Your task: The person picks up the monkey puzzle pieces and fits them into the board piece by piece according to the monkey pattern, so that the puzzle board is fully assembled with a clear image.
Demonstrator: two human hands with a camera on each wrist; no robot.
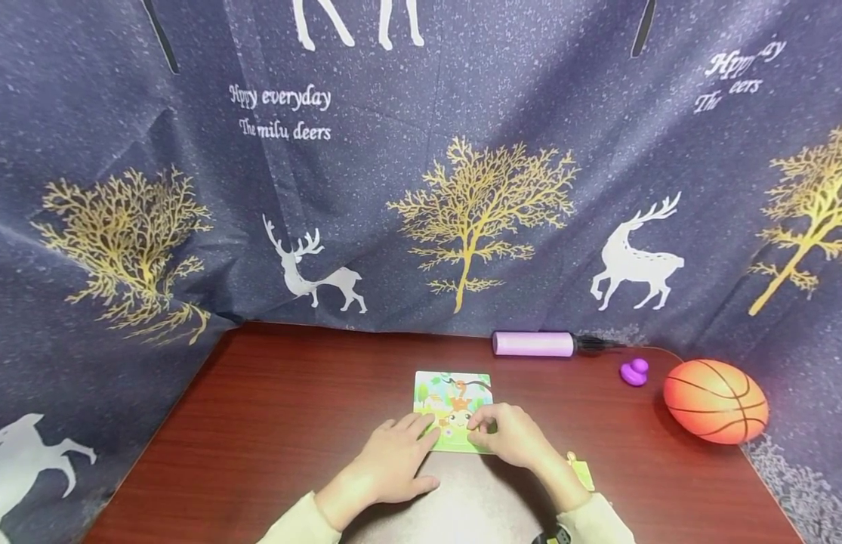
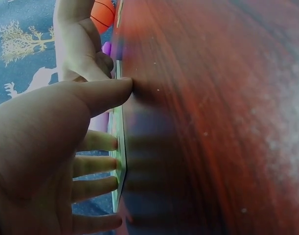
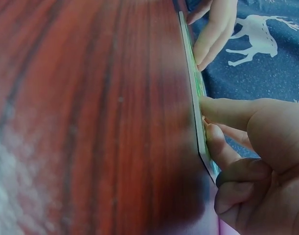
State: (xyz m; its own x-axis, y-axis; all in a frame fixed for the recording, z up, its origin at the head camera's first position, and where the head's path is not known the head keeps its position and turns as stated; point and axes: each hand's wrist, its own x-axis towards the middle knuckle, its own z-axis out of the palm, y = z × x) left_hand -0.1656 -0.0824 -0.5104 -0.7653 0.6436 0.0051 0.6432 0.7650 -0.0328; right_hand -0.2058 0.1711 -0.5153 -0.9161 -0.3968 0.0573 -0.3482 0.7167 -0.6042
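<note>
A flat picture puzzle board (image 1: 454,389), with a green border and a cartoon deer, lies on the table before both hands. My left hand (image 1: 396,457) rests at its left side, fingers stretched out with their tips on the board and the thumb spread apart. At the lower right of the board is my right hand (image 1: 512,437), fingers curled, thumb and forefinger tips down on the picture. In the right wrist view those fingertips (image 3: 208,105) stand a little apart at the board's surface (image 3: 189,63); I cannot tell whether a piece is between them.
A small yellow-green piece (image 1: 581,471) lies beside the right forearm on the dark red wooden table (image 1: 291,393). Along the back sits a lilac hand pump (image 1: 533,344) with a black end. A purple toy duck (image 1: 634,372) and an orange basketball (image 1: 716,400) are at the right.
</note>
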